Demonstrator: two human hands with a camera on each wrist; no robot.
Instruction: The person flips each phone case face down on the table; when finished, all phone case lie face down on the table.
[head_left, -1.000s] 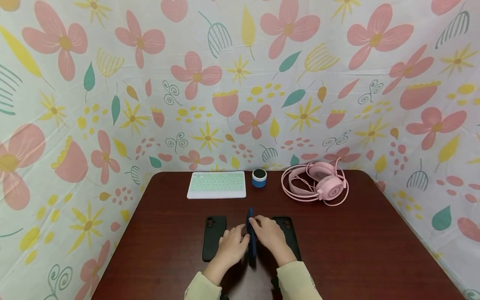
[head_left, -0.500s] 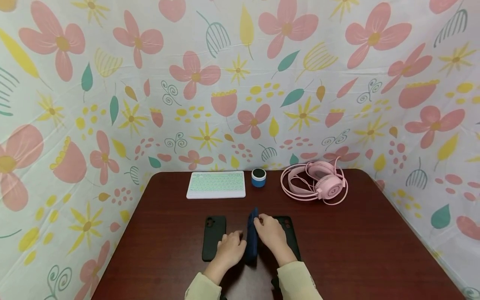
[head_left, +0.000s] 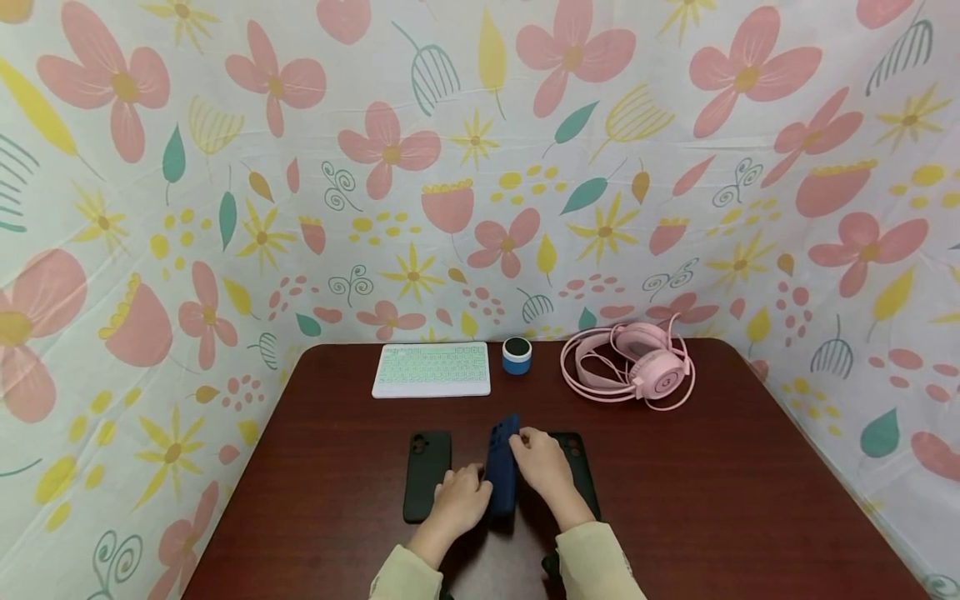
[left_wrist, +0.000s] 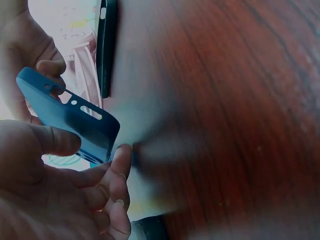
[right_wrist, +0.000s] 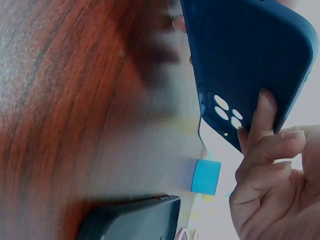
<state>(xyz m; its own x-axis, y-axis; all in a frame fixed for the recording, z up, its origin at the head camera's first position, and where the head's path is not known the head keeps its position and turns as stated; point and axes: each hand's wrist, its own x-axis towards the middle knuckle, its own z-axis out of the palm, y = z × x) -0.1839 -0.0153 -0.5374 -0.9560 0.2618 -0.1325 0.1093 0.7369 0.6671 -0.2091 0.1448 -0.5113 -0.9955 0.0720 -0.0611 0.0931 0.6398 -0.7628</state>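
A dark blue phone case (head_left: 501, 467) stands tilted on its long edge on the red-brown table (head_left: 750, 500), held between both hands. My left hand (head_left: 467, 498) grips its near end, thumb and fingers on the blue case (left_wrist: 75, 120). My right hand (head_left: 542, 467) pinches the far end, fingertips on the edge of the case (right_wrist: 250, 65) near its camera holes. A black phone case (head_left: 427, 475) lies flat to the left. Another black case (head_left: 581, 479) lies to the right, partly hidden under my right hand.
At the table's back edge sit a white keyboard with green keys (head_left: 432, 369), a small blue-and-black round speaker (head_left: 517, 355) and pink headphones (head_left: 637, 371). Flowered cloth walls enclose the table on three sides.
The blue case has tipped from nearly upright on its edge to leaning, its back now facing more toward the camera. Both hands stayed on it.
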